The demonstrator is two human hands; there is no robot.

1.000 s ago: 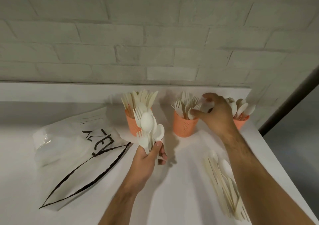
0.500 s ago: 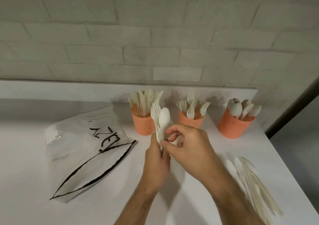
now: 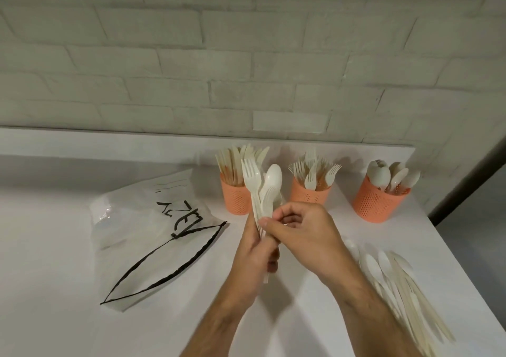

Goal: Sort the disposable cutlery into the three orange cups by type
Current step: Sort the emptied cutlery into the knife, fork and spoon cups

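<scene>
Three orange cups stand in a row at the back of the white table: the left cup [image 3: 236,198] holds knives, the middle cup [image 3: 309,193] holds forks, the right cup [image 3: 376,203] holds spoons. My left hand [image 3: 256,252] grips an upright bundle of cream cutlery [image 3: 260,189], forks and a spoon showing at its top, in front of the left and middle cups. My right hand [image 3: 304,230] pinches a piece in that bundle just above the left hand. A loose pile of cutlery [image 3: 397,280] lies flat at the right.
A clear plastic bag [image 3: 153,230] with black lettering and a black cord lies on the table at the left. A raised white ledge [image 3: 109,140] runs along the brick wall behind the cups. The table's right edge [image 3: 465,269] drops off beside the loose pile.
My right hand came back from the spoon cup to the bundle in my left hand and now pinches a piece in it. The view has shifted a little.
</scene>
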